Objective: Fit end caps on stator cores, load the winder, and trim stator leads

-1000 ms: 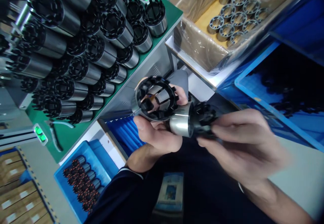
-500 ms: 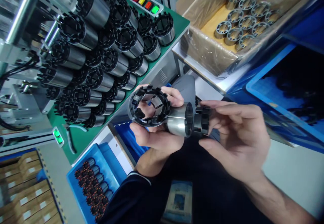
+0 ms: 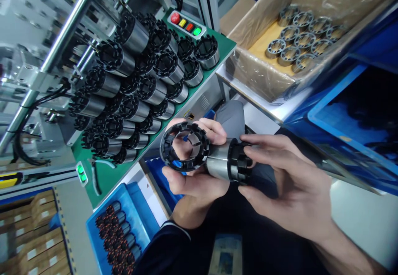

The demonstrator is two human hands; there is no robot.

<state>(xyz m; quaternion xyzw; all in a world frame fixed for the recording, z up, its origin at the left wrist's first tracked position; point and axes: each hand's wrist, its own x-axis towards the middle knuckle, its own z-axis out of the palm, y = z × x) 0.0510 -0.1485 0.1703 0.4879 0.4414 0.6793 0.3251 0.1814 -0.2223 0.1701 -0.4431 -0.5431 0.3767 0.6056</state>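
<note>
My left hand [image 3: 199, 183] is closed around two stator cores. One is a stator core with a black toothed ring [image 3: 186, 165], tilted so its round opening faces up toward me. Beside it, a bare steel stator core [image 3: 218, 161] lies sideways with its end pointing right. Against that end sits a black plastic toothed ring [image 3: 240, 161], its flange meeting the metal. My right hand [image 3: 289, 183] is curved around this ring, fingers above and thumb below. Whether the ring's inner part is fully inside the core is hidden.
Many capped stator cores [image 3: 152, 88] are stacked on the green bench [image 3: 178, 115] at left, near pliers [image 3: 95, 177] and a button panel [image 3: 186, 24]. A plastic-lined carton [image 3: 261, 74] holds bare cores. Blue bins stand at lower left [image 3: 144, 212] and right [image 3: 332, 127].
My right hand has brought the black toothed ring left against the steel core's open end; a gap showed there before. The whole view has shifted slightly.
</note>
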